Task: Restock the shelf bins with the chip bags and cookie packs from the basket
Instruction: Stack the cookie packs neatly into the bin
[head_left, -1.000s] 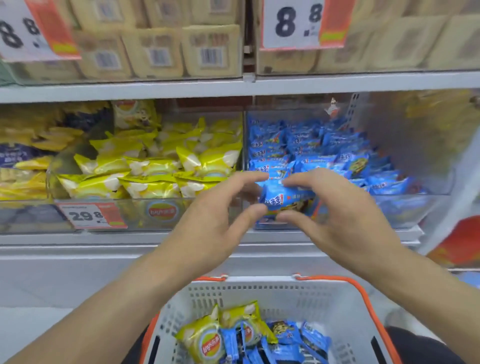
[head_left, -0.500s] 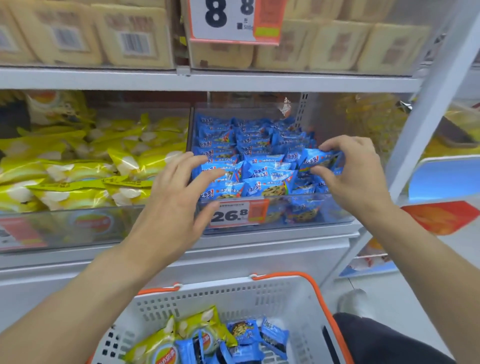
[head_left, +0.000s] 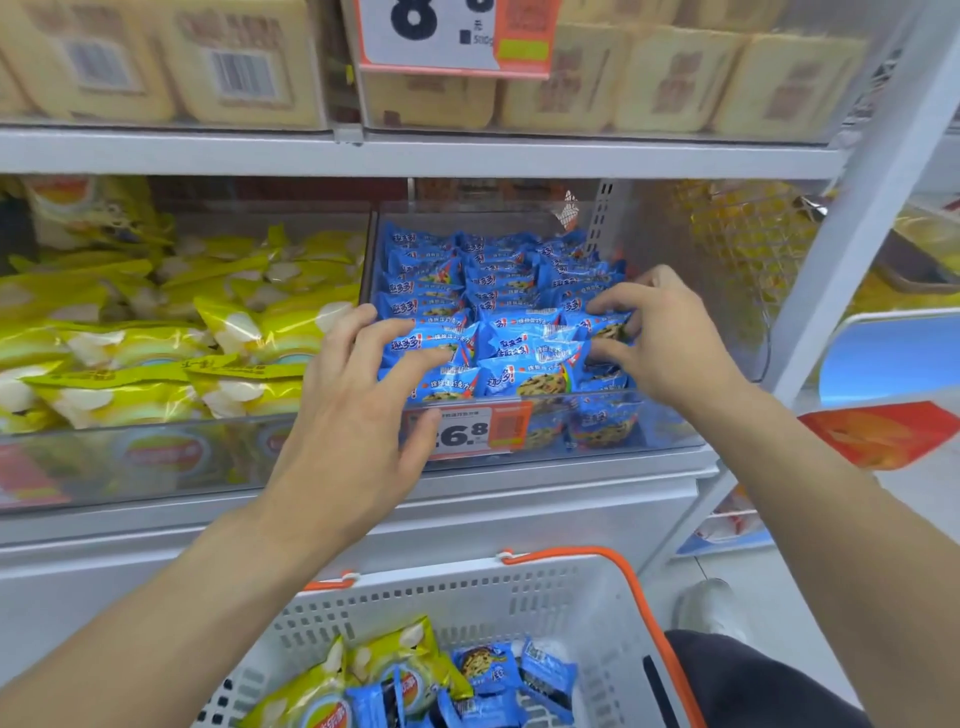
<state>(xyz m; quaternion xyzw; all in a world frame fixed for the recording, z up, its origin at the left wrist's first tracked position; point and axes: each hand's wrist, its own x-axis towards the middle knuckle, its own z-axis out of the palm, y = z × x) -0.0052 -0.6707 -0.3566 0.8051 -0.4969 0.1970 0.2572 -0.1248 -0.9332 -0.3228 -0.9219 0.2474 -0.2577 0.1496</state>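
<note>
shelf bin (head_left: 670, 441) under both hands (head_left: 363, 410)

The cookie packs (head_left: 498, 312) are bright blue with white lettering and a chocolate-chip cookie picture, while the chip bags (head_left: 156, 332) at nine o'clock are yellow-green with pale chip images. The basket (head_left: 467, 597) at six o'clock is white and perforated with an orange rim; the price tag (head_left: 467, 431) is white and orange with black digits.

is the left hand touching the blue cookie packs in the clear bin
Touching. The head view shows the left hand with spread fingertips lying on the front blue cookie packs in the clear plastic shelf bin.
</note>
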